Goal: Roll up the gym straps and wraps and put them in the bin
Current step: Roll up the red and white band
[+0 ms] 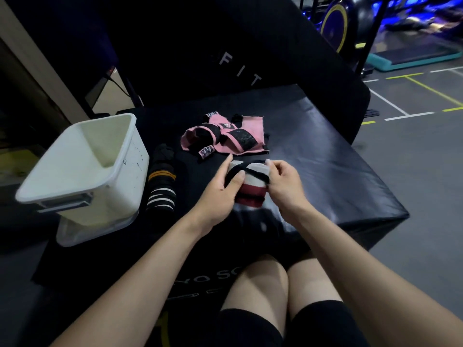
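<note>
A rolled wrap [251, 189] striped white, red and black sits on the black padded box [325, 156] in front of me, with a thin black loop across its top. My left hand [220, 194] grips its left side, thumb on top. My right hand [283, 184] pinches its right end and the loop. Behind it lies a loose pile of pink and black straps [225, 134]. Left of my hands lies a black wrap [161, 181] with orange and white stripes, unrolled. The white bin [82, 169] stands at the left and looks empty.
The box's right edge drops to a grey gym floor [413, 159] with painted lines. A black padded backrest [238, 46] lettered FIT rises behind. My bare knees [270, 284] are below my arms. Gym equipment stands far back right.
</note>
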